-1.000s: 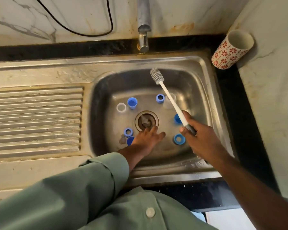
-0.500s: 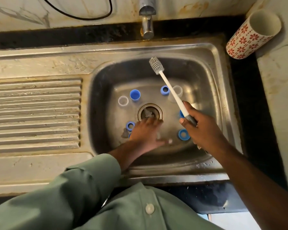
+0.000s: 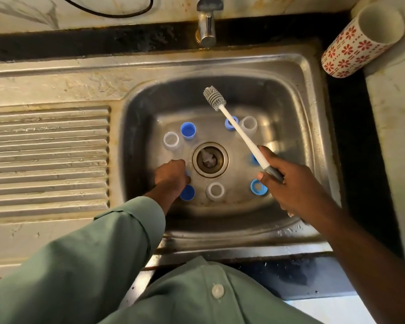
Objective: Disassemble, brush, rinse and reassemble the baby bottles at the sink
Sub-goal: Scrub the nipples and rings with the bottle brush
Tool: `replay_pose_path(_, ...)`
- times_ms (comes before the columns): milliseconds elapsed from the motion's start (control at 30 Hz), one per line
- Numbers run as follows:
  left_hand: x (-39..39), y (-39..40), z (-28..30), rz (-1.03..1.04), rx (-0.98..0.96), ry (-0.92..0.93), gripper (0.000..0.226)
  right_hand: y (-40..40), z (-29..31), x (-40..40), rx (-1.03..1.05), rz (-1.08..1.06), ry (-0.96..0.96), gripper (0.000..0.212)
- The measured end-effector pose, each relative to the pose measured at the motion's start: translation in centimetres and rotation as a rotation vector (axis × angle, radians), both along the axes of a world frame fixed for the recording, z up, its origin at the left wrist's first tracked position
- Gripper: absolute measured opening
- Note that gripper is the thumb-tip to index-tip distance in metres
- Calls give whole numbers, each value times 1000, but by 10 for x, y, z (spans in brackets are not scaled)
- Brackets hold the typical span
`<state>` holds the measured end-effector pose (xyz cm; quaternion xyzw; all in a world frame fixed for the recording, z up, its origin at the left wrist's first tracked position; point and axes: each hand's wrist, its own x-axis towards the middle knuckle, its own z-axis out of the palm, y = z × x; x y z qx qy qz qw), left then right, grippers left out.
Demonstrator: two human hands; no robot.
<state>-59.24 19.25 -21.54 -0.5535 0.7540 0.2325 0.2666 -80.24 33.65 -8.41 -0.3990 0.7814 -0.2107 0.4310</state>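
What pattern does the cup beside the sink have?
Red flowers and dashes on white cup, seen in the head view.

Bottle parts [image 3: 171,141] in sink [image 3: 309,127] ringing drain [image 3: 210,159], tap [image 3: 207,26] behind, cup [image 3: 360,43] right, drainboard [image 3: 47,155] left

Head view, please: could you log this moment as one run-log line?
left hand: reaching down at blue ring, grip hidden | right hand: holds bottle brush above sink | parts: loose in basin | tap: no water seen

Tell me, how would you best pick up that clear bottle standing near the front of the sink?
Grip the clear bottle round its side wall, coming straight down from above. It stands upright with its mouth open, space on either side, and the left hand is already close beside it.
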Motion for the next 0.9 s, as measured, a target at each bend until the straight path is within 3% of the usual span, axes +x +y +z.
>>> replay_pose_path(133, 3, -3, 10, 57, -28, 102, 14, 3, 6, -3, -10, 30, 42, 54)
replay_pose_path(200, 5, -3, 29, 197, -8, 308, 16, 8, 14, -10, -24, 82, 112, 51)
replay_pose_path(300, 17, -4, 69, 795, 208, 857, 11, 20, 29, -27, -46, 200, 230, 37)
replay_pose_path(400, 44, -3, 101, 1160, 449, 1143, 19, 31, 49, -37, -38, 390, 373, 35)
replay_pose_path(500, 59, 0, 121, 1177, 501, 1243, 26, 28, 64, -38, -150, 579, 576, 38)
replay_pose_path(633, 62, 13, 142, 1076, 399, 1313, 35, 16, 79, -28, -322, 751, 794, 39)
replay_pose_path(800, 78, 22, 158, 1143, 342, 1458, 35, 9, 102, -12, -439, 762, 871, 38)
replay_pose_path(900, 95, 20, 167, 1284, 300, 1535, 41, 4, 112, 0, -490, 773, 889, 37)
